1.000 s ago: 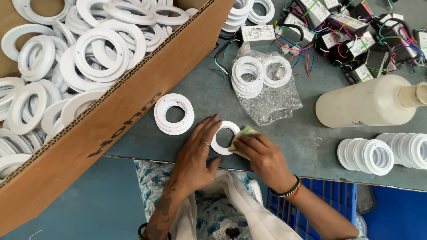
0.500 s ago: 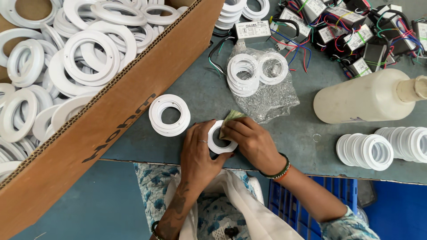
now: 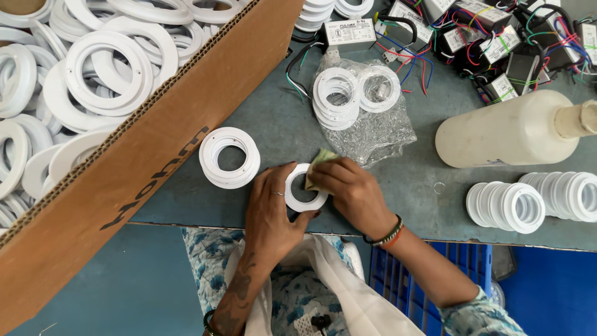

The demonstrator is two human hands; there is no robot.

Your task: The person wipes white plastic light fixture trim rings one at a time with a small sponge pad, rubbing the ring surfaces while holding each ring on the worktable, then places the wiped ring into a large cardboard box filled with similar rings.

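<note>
My left hand (image 3: 272, 208) grips a white plastic ring (image 3: 303, 198) by its left and lower rim, near the front edge of the grey table (image 3: 280, 134). My right hand (image 3: 348, 190) presses a small pale green cloth (image 3: 318, 163) against the ring's upper right rim. A short stack of the same white rings (image 3: 229, 157) lies just left of my left hand.
A big cardboard box (image 3: 149, 168) full of white rings fills the left. Rings sit on a clear plastic bag (image 3: 379, 127) behind my hands. A cream plastic bottle (image 3: 510, 130) lies at right, above a row of rings (image 3: 535, 202). Wired driver boxes (image 3: 485, 37) crowd the back. A blue crate (image 3: 435, 286) stands below the table.
Both hands with the ring and cloth stayed close together at the table's front edge; the cloth has shifted along the ring's rim. The view has shifted slightly.
</note>
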